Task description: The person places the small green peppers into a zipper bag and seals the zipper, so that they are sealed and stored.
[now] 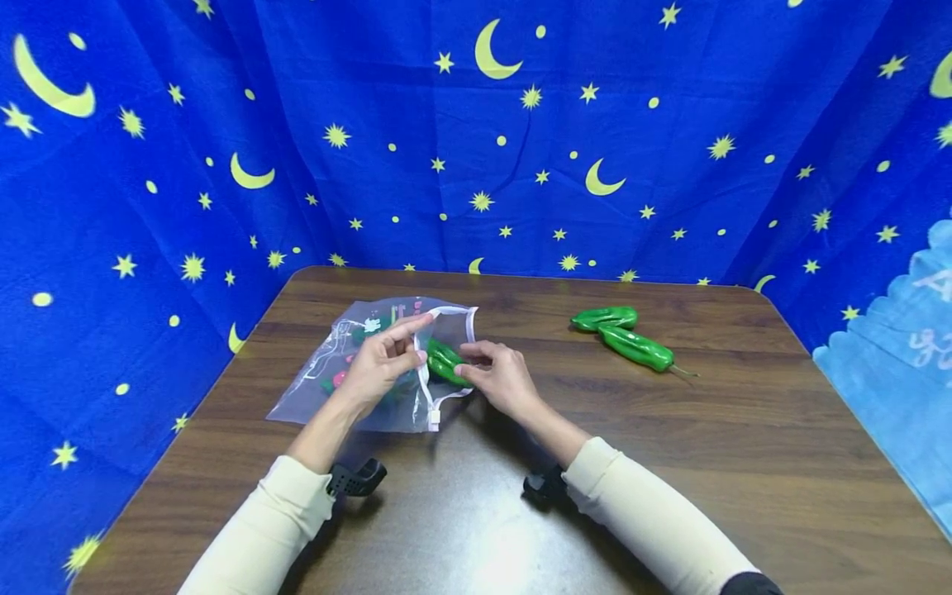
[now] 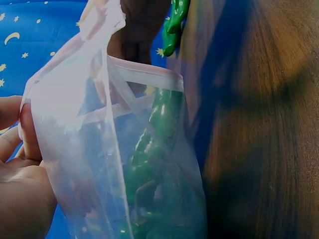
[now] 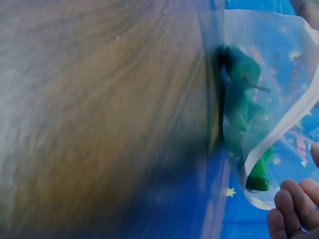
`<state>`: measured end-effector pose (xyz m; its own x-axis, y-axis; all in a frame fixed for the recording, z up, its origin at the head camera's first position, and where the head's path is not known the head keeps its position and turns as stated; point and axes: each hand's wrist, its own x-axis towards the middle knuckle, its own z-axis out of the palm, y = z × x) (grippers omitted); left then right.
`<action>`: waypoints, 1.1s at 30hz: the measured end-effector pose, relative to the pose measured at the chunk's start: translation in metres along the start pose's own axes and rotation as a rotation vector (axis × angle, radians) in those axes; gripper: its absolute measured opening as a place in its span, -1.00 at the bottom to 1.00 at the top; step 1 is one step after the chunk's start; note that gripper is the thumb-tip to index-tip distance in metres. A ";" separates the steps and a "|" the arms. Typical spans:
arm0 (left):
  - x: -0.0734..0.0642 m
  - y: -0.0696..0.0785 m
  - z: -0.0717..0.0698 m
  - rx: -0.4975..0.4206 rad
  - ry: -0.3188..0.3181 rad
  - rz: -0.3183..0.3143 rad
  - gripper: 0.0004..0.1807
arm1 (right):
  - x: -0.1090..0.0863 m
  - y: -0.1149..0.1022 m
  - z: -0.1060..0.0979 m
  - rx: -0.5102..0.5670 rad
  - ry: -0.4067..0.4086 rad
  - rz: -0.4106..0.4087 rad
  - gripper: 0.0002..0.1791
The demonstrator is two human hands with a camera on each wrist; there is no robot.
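A translucent zip bag [image 1: 397, 417] with a white-edged mouth and printed pictures lies on its side, its mouth facing right. Green peppers [image 3: 239, 114] show through its film, and the tip of one green pepper [image 3: 258, 180] is at the mouth. My left hand [image 1: 379, 364] pinches the upper edge of the mouth between thumb and fingers, lifting the film. Just outside the mouth is my right hand [image 1: 502, 376], fingers loosely bent, thumb apart from them. In the right wrist view, these fingers [image 3: 294, 204] lie beside the pepper's tip with nothing between them.
Two more green peppers, one behind [image 1: 606, 318] and one in front [image 1: 635, 347], lie together on the brown wooden table [image 1: 706, 463] to the right. A white slider [image 1: 435, 418] sits at the bag's near corner. Blue star-and-moon cloth [image 1: 416, 107] hangs behind and beside the table.
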<state>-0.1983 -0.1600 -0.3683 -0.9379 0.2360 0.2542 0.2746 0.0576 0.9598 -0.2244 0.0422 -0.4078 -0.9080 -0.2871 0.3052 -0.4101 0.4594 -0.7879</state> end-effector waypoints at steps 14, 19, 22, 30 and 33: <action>-0.001 0.002 -0.002 -0.004 0.010 -0.005 -0.41 | -0.007 0.021 -0.054 0.060 0.074 0.067 -0.60; -0.001 0.003 -0.002 -0.005 0.015 -0.021 -0.40 | -0.010 0.038 -0.075 0.047 0.102 0.130 -0.57; -0.001 0.002 -0.002 -0.006 0.016 -0.022 -0.40 | -0.013 0.046 -0.086 0.041 0.121 0.157 -0.57; -0.002 0.002 -0.002 0.011 0.016 -0.002 -0.41 | -0.020 0.064 -0.110 -0.015 0.180 0.173 -0.55; -0.002 0.002 -0.002 0.008 0.015 -0.002 -0.41 | -0.022 0.073 -0.119 -0.038 0.197 0.180 -0.54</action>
<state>-0.1962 -0.1618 -0.3664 -0.9415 0.2217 0.2538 0.2743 0.0663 0.9594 -0.2442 0.1826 -0.4081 -0.9643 -0.0305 0.2629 -0.2399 0.5202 -0.8196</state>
